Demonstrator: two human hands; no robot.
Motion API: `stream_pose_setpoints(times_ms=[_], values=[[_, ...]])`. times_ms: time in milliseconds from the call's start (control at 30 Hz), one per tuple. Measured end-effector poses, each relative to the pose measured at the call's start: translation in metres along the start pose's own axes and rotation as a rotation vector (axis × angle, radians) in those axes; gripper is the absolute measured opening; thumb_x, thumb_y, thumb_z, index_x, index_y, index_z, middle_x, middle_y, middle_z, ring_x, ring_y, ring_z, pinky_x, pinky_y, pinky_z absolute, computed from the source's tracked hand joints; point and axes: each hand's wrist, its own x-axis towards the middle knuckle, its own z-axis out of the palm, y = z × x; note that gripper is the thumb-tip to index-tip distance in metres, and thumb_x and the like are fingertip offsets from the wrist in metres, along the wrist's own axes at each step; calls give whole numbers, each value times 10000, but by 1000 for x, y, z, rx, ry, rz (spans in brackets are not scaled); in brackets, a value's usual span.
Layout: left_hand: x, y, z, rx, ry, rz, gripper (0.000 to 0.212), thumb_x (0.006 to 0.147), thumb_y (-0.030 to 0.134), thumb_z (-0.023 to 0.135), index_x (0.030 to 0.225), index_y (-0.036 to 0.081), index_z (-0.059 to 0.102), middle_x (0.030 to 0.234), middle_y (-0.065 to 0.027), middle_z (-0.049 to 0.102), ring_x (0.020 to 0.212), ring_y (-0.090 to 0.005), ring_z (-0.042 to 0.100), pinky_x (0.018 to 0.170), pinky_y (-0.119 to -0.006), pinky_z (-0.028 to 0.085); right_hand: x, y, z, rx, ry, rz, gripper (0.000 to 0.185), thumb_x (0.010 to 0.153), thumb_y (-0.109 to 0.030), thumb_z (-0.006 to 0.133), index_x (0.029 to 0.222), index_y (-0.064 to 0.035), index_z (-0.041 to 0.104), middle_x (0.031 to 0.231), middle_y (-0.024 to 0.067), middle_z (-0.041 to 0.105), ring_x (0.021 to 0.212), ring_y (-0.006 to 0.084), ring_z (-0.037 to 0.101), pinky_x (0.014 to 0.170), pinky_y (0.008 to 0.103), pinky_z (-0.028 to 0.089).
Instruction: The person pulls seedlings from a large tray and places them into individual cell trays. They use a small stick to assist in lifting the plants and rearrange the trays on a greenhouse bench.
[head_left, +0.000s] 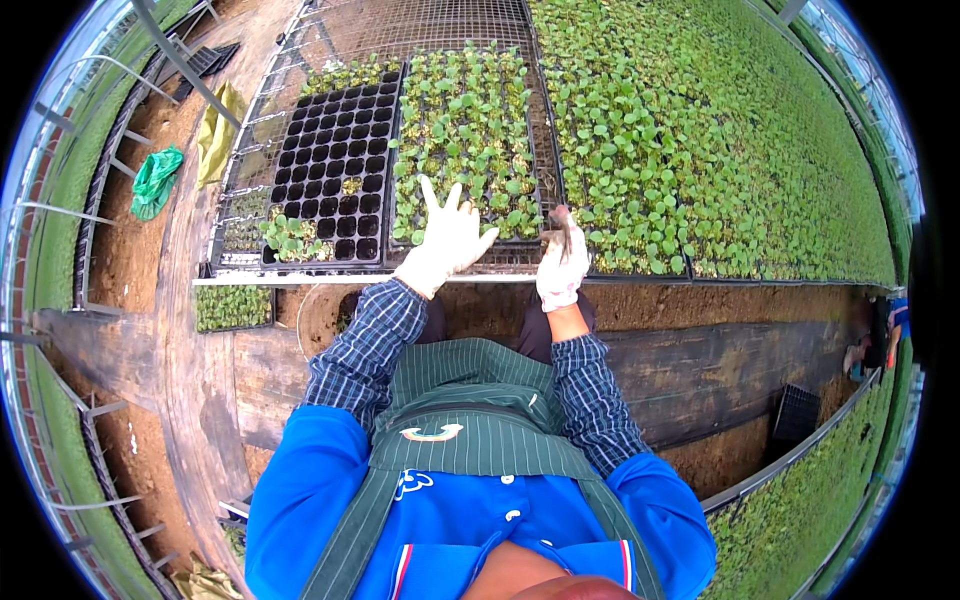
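Observation:
My left hand (446, 244), in a pale glove, is over the front of a black plug tray of green seedlings (469, 127). Its fingers are spread and I see nothing held in it. At the front right corner of that tray is my right hand (564, 262), gloved, its fingertips dark with soil. Whether those fingers pinch anything is hidden by the angle. Left of the seedling tray lies a second plug tray (334, 150), with mostly bare black cells. Seedlings stand in its far row and in its front left corner (289, 236).
Both trays rest on a wire-mesh bench (450, 19) with a pale front rail (495, 278). Many seedling trays (720, 150) cover the bench to the right. Below lie a bucket (319, 319) and another seedling tray (234, 307). A green plastic bag (156, 182) is on the ground. A person (896, 322) is far right.

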Motion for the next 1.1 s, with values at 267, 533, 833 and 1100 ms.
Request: stream_pose_setpoints(times_ms=[267, 533, 833, 1100], values=[[-9, 3, 6, -53, 20, -13, 568, 908, 496, 374, 1196, 49, 574, 1242, -61, 561, 1308, -264, 347, 983, -756, -4, 1, -7, 2, 15, 11, -26, 336, 883, -37, 463, 1211, -46, 538, 1003, 125, 636, 754, 218, 635, 692, 322, 513], [-28, -32, -8, -368, 472, -190, 353, 874, 344, 516, 1137, 118, 587, 1165, -29, 600, 1254, -268, 416, 980, -743, -41, -3, -4, -1, -133, -33, 107, 330, 888, -44, 474, 1207, -79, 549, 974, 112, 631, 710, 220, 621, 654, 315, 503], [80, -111, -21, -244, 215, -271, 384, 914, 333, 420, 1218, 139, 549, 1255, -19, 557, 1279, -231, 394, 1001, -721, -61, -5, 2, 6, -44, -73, 45, 369, 865, 18, 479, 1219, -67, 539, 1124, 148, 617, 937, 286, 638, 766, 341, 521], [132, -126, -9, -178, -169, -157, 571, 919, 502, 345, 1350, 136, 431, 1393, -34, 428, 1359, -241, 256, 1028, -700, -67, 0, 7, 10, -54, -76, -4, 386, 850, -9, 495, 1232, -55, 518, 1125, 151, 617, 912, 304, 633, 745, 358, 516]])
